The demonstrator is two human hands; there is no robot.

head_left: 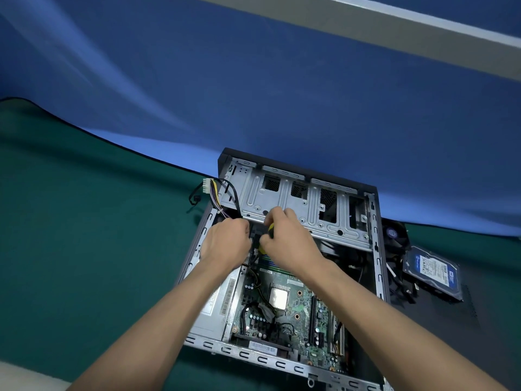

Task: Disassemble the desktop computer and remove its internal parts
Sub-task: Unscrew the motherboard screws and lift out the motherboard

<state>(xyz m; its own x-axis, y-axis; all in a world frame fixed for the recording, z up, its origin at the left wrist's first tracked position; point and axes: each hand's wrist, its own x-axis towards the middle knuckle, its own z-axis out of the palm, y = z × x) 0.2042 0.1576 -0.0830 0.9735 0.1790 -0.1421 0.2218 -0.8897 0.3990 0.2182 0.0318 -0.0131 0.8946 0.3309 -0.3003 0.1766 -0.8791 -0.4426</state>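
Centrally, an open computer case (377, 249) is lying on its side on a green mat (84, 235), its near corner running out of the bottom edge of the view. Both hands are working close together at the front edge of the metal drive cage (307, 204). The right hand (290, 238) is gripping a screwdriver (270, 230), of which only slivers of yellow-and-black handle are showing between the fingers; the shaft and tip are hidden. The left hand (225, 244) is curling its fingers just beside it, over the dark gap below the cage; whether it is holding anything cannot be told, since the fingertips are turned away. The forearms are covering part of the green circuit board (293, 311), on which a bare square processor (279, 297) is showing. A grey power supply box (217, 303) is sitting along the left wall. A bundle of coloured wires ending in a white plug (208, 186) is hanging over the left rim. Outside the case on the right, a hard drive (431, 273) is resting on a dark panel beside a partly hidden fan (394, 235).
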